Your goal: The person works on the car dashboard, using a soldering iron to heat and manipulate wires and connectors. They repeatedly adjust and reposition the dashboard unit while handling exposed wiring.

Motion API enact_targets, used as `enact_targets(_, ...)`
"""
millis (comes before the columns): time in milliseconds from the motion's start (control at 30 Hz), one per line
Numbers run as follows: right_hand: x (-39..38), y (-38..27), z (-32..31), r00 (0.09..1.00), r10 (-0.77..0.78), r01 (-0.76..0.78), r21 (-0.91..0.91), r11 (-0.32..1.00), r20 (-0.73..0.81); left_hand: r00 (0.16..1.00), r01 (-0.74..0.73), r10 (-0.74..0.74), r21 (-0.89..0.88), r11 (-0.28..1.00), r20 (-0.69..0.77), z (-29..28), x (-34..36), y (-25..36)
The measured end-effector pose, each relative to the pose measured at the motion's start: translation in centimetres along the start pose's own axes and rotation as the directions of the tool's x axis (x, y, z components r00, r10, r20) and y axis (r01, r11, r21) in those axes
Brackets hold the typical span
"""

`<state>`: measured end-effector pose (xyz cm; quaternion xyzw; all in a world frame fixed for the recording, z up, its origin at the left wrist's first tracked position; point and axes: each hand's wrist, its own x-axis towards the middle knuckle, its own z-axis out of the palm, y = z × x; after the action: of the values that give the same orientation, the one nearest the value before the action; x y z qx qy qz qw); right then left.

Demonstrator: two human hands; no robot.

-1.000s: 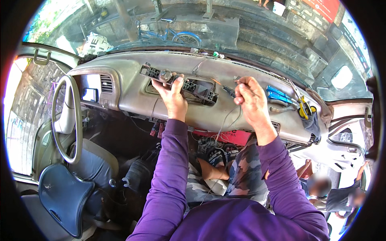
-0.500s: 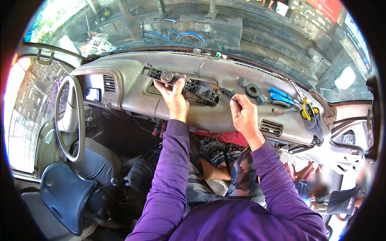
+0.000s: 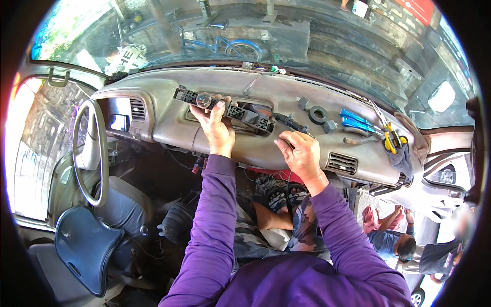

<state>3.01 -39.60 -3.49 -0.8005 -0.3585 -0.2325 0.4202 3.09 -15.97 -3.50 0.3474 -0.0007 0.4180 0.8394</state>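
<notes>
A long black plastic strip with sockets (image 3: 258,122), which looks like a lamp or fuse holder, is in my left hand (image 3: 219,134), held above an opening in the dashboard. My thumb presses on its top and the fingers reach beneath. A clear round bulb (image 3: 203,100) shows near its left end. Just right of the strip, my right hand (image 3: 303,156) is closed, thumb and index finger together; what they hold, if anything, I cannot make out. Beyond that hand lies a dark rod-like piece (image 3: 290,121) on the dashboard.
A black tape roll (image 3: 318,115) and small grey blocks (image 3: 330,126) lie on the dashboard. Farther right are blue-handled tools (image 3: 355,122) and yellow-black handled pliers (image 3: 393,140). The steering wheel (image 3: 104,153) stands at left. Other people appear outside, lower right.
My right hand has moved down and left, away from the dark rod-like piece and nearer the strip's right end. My left hand and the strip have shifted slightly left.
</notes>
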Motion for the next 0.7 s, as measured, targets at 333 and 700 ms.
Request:
enact_targets(333,-0.5,-0.1,0.1,0.991,0.132,-0.132,-0.057,0.99,0.0,1.0,-0.002,0.003,-0.062,0.998,0.014,-0.5,0.6,-0.3)
enact_targets(700,-1.3,0.7,0.6,0.969,0.186,-0.169,0.109,0.979,-0.164,1.0,-0.018,0.019,-0.055,0.998,0.021,-0.9,0.8,-0.8)
